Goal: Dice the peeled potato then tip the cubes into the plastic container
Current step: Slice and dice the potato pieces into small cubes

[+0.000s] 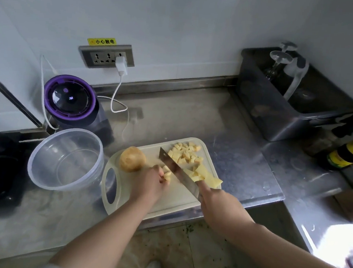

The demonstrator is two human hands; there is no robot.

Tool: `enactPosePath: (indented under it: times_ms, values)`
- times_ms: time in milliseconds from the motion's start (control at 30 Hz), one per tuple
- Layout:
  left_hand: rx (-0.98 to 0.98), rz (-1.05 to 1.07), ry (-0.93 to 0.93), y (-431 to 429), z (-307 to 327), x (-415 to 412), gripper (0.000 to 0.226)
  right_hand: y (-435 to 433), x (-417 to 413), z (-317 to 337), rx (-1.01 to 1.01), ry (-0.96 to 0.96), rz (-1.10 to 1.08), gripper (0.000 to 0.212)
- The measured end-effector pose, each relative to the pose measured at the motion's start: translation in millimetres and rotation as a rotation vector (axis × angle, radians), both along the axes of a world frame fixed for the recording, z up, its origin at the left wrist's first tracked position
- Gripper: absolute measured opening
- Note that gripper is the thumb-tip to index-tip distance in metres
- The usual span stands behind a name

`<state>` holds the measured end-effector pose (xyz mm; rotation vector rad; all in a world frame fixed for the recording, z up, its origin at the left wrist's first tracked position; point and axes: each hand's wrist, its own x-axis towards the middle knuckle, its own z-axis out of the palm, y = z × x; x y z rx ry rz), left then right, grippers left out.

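Both hands work over the cutting board [165, 205]: left hand [154, 185] pinches potato pieces [167, 173], right hand [214, 202] grips the knife [176, 172]. Its blade is just beside the curled fingers [166, 180], so a slip could nick them. Loose cubes [185, 153] near the far edge might scatter short of the container [41, 178].

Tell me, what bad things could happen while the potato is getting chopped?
The left hand pinches a potato piece right beside the knife blade, so a slip might nick a finger. The cutting board lies at the front edge of the counter; hard chopping might shift it off. Cubes piled near the board's far edge could roll away.
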<state>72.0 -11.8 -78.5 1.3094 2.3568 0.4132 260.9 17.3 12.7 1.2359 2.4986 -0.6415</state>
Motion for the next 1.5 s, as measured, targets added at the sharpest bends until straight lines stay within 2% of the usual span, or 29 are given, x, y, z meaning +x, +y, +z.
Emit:
enactPosePath:
  times_ms: [200,300,367,433,533,667,867,1000,1133,1267,1433,1500]
  values:
    - [0.038,0.060,-0.081,26.0,9.8,-0.1,0.026,28.1,18.0,5.4,0.075,0.035,-0.093,0.032]
    - [0.047,0.040,-0.037,23.6,15.5,1.0,0.028,34.1,27.5,3.3,0.096,0.030,-0.128,0.028]
    - [0.082,-0.066,0.040,21.9,21.4,8.0,0.024,35.5,33.2,1.9,0.102,0.028,-0.144,0.027]
    - [0.117,-0.240,0.027,24.5,24.1,20.5,0.028,36.0,37.9,2.0,0.105,0.032,-0.153,0.024]
    - [0.022,-0.385,0.018,31.5,24.8,40.6,0.042,34.1,41.2,4.1,0.117,0.042,-0.149,0.024]
    - [0.011,-0.403,0.112,33.9,19.6,50.1,0.034,30.5,45.0,9.7,0.120,0.040,-0.140,0.022]
    - [0.036,-0.432,0.025,18.0,19.2,41.3,0.019,24.3,47.5,13.6,0.101,0.045,-0.137,0.021]
    - [0.082,-0.484,0.066,-10.3,17.9,14.1,0.018,16.9,43.1,5.6,0.058,0.051,-0.114,0.021]
    - [0.039,-0.453,0.121,-41.8,20.4,-13.2,0.021,1.6,26.0,-1.5,0.004,0.008,-0.034,0.022]
    - [0.017,-0.345,0.083,-61.0,24.5,-21.0,0.024,-11.1,5.6,-11.4,-0.034,-0.050,0.037,0.023]
    - [0.001,-0.202,-0.011,-62.4,22.2,-13.9,0.053,-17.5,-8.2,-17.0,-0.050,-0.073,0.042,0.032]
    - [0.004,-0.186,-0.029,-59.6,18.2,-7.6,0.056,-18.8,-10.0,-19.1,-0.047,-0.095,0.056,0.035]
